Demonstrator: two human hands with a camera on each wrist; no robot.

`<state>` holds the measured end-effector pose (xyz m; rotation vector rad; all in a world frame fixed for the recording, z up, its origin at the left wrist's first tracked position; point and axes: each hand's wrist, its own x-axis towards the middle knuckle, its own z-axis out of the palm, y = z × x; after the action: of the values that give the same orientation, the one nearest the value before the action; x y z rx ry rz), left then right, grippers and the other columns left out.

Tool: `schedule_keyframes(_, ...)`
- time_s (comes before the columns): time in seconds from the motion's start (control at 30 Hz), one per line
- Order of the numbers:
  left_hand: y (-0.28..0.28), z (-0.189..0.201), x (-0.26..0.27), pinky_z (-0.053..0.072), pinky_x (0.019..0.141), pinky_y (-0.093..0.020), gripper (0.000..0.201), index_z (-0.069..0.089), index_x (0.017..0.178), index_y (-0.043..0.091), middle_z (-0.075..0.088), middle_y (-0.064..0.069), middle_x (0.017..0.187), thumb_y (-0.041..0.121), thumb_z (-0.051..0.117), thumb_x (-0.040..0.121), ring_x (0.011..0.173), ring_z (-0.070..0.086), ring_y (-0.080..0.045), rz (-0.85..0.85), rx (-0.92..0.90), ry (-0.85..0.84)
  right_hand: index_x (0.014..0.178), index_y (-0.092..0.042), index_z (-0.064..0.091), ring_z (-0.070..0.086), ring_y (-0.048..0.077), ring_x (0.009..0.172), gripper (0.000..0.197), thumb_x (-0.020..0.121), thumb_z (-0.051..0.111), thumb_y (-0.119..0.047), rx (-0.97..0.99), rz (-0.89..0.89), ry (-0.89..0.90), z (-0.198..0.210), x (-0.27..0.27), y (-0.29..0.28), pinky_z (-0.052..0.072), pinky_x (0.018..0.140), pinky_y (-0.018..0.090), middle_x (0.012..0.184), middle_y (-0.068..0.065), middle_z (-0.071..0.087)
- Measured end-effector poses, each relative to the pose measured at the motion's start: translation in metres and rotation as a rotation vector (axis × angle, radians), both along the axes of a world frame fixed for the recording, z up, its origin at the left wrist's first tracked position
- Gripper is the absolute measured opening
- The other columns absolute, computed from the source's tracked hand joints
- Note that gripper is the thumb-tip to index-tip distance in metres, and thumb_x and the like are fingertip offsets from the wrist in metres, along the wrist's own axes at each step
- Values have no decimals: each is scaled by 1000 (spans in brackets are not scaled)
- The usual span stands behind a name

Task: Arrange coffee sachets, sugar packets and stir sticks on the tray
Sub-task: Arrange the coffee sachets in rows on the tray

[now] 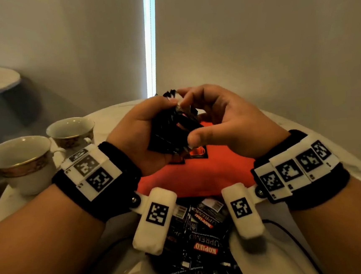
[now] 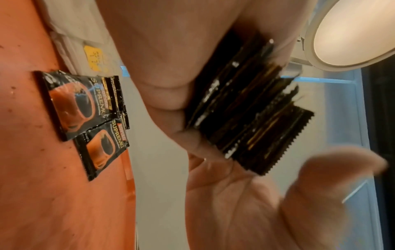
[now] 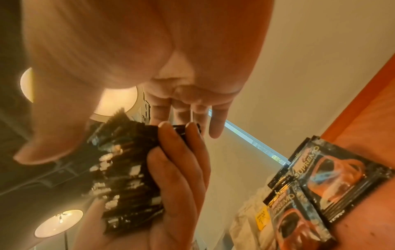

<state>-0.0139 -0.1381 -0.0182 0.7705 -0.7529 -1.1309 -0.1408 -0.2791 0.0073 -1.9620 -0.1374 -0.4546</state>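
Over the orange tray [image 1: 200,176] my left hand [image 1: 144,133] grips a thick stack of black coffee sachets [image 1: 172,133] held on edge, thumb on one face and fingers on the other. My right hand [image 1: 208,117] spans that stack: its fingertips sit on the top edge and its thumb on the near lower edge. The left wrist view shows the fanned stack [image 2: 252,121] with the right palm [image 2: 267,203] just under it. Two sachets [image 2: 72,104] [image 2: 104,148] lie flat side by side on the tray [image 2: 32,177], also in the right wrist view [image 3: 342,179].
A loose pile of coffee sachets [image 1: 197,244] lies on the white table at the near edge, between my wrists. Two empty teacups [image 1: 22,159] [image 1: 72,131] stand at the left. A white wrapped bundle with a yellow label [image 2: 91,57] lies beyond the tray.
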Motion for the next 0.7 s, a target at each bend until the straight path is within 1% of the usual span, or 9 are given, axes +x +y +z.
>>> schedule_keyframes(0.07,1,1,3,44,83,-39,43,49,124,11,57,-14,104,28,53,86,91,56,-27,20,-24,40,108,-17,65,65,12,116,39,71,71,-11,116,55,-24,1,0,-2,56,88,32,133,-2,59)
schedule_keyframes(0.17,8,7,6,38,94,-43,71,42,140,12,47,-16,119,28,65,75,102,52,-29,32,-31,37,113,-17,66,59,15,125,51,71,51,6,76,-5,-77,5,-2,-7,53,87,28,127,1,66)
schedule_keyframes(0.23,12,8,7,48,85,-37,74,39,145,11,44,-15,124,30,60,76,97,55,-25,20,-31,47,114,-25,70,59,21,127,50,75,57,4,-45,-35,-85,3,-1,-11,54,93,40,126,5,69)
schedule_keyframes(0.3,11,6,9,51,82,-35,53,41,130,16,51,-14,118,30,55,81,96,58,-24,-8,-37,72,108,-31,74,64,24,121,35,79,70,-11,-77,-68,-101,-1,2,-14,52,100,50,119,4,72)
schedule_keyframes(0.37,11,6,8,49,86,-34,42,44,125,16,55,-10,118,32,52,86,103,58,-23,-14,-7,84,102,-29,75,68,23,111,25,78,76,-22,-86,-123,-126,-3,5,-14,53,98,48,110,2,75)
schedule_keyframes(0.5,8,4,7,48,96,-35,48,60,127,8,58,-12,127,37,55,89,109,62,-24,39,53,68,89,-30,74,69,5,84,19,87,72,-11,-116,-262,-190,-3,6,-16,54,77,25,85,-11,75)
schedule_keyframes(0.57,8,4,9,53,85,-35,35,66,108,11,64,-14,112,38,58,87,93,67,-24,97,82,79,81,-29,72,63,7,71,16,88,70,-14,-52,-410,-284,-5,10,-22,49,65,25,75,-11,72)
schedule_keyframes(0.63,7,3,13,57,79,-37,29,59,107,15,65,-13,106,38,56,88,87,68,-23,182,127,91,82,-22,69,59,15,67,12,90,68,-13,201,-501,-341,-7,15,-32,45,56,28,72,-2,69)
schedule_keyframes(0.7,9,3,18,55,87,-52,30,56,111,18,63,-11,108,39,55,89,93,67,-24,272,180,64,85,-16,63,56,12,58,13,94,63,-6,486,-545,-279,-14,20,-47,41,49,25,69,2,64)
